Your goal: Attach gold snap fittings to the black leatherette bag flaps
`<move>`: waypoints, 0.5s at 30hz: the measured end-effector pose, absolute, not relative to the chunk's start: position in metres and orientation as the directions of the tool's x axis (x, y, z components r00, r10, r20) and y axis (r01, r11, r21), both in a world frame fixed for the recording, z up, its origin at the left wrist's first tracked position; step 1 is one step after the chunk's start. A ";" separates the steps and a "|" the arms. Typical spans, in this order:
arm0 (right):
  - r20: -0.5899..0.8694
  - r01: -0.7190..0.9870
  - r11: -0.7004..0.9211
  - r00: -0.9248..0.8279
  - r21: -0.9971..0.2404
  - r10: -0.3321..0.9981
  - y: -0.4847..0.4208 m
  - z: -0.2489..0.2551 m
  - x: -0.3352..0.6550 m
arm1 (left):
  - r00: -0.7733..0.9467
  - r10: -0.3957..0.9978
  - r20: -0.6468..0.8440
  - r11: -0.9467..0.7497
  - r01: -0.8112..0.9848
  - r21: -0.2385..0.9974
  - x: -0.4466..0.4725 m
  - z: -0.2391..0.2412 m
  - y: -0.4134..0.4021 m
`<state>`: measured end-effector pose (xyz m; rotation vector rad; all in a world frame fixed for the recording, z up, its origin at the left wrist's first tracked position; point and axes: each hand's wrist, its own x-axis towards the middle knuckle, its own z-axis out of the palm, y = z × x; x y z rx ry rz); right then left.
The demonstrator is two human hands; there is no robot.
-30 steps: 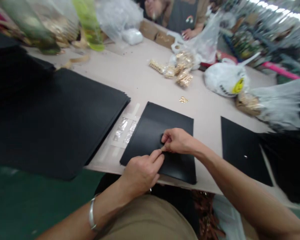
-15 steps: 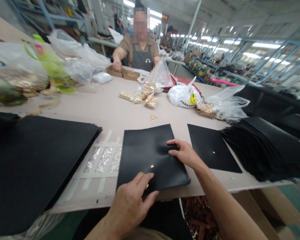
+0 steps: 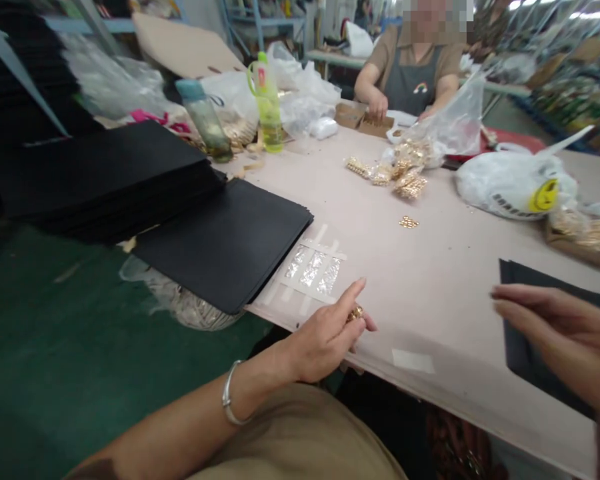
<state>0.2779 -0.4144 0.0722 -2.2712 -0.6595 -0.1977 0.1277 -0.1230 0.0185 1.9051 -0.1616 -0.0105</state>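
My left hand (image 3: 327, 337) rests at the near edge of the pink table (image 3: 380, 267), fingers curled around small gold metal pieces (image 3: 356, 313). It wears a silver bracelet on the wrist. My right hand (image 3: 565, 333) hovers at the right with fingers stretched out, over a black sheet (image 3: 525, 347) lying on the table. A stack of black sheets (image 3: 225, 240) overhangs the table's left side, close to my left hand. Strips of clear tape (image 3: 313, 270) are stuck to the table between that stack and my left hand.
Gold hardware (image 3: 397, 175) lies in small heaps mid-table, with a loose cluster (image 3: 409, 222) nearer. White plastic bags (image 3: 515, 183), a green bottle (image 3: 267, 103) and a clear bottle (image 3: 205, 120) stand further back. A person in a grey apron (image 3: 413, 70) works opposite. Another black pile (image 3: 105, 173) lies left.
The view has swung left. The black sheet that lay under both hands is now off to the right. My left hand now holds gold pieces at the table edge.
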 end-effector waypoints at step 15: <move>0.356 0.870 -0.194 0.376 -0.454 0.855 -0.254 0.041 0.213 | 0.985 0.078 0.154 -0.811 -0.027 0.584 0.111 0.014 -0.108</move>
